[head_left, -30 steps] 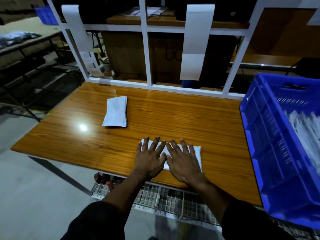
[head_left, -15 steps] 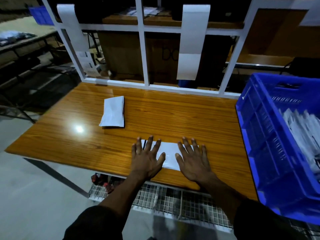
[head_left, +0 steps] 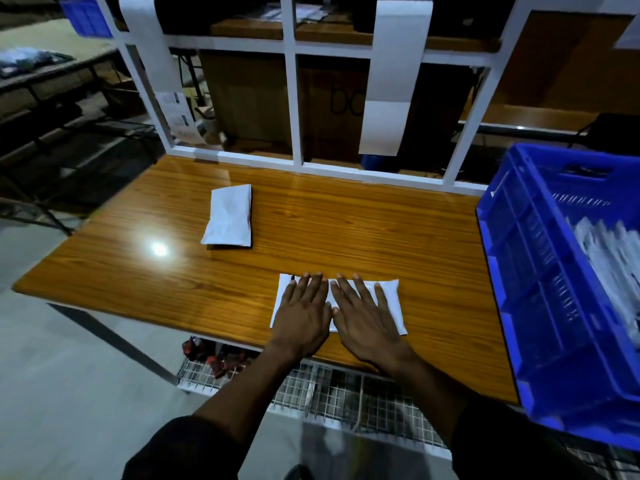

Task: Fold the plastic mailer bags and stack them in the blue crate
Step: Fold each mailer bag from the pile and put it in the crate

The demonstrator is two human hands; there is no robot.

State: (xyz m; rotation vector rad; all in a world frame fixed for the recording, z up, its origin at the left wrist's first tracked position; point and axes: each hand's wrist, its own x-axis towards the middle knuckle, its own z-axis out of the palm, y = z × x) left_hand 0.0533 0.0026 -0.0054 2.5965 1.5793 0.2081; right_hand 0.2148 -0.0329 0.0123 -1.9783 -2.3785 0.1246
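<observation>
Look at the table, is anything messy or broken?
Nothing looks broken or spilled. One folded mailer lies a bit crooked and crinkled on the wooden table. Both hands, left hand and right hand, press another mailer flat. More lie in the blue crate.

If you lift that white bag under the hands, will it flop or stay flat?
The white bag would probably flop and spring open: it looks like thin plastic, and both hands press it flat. It likely slides easily on the glossy table and weighs little.

2 hands on near mailer, second mailer far-left, crate right
</observation>
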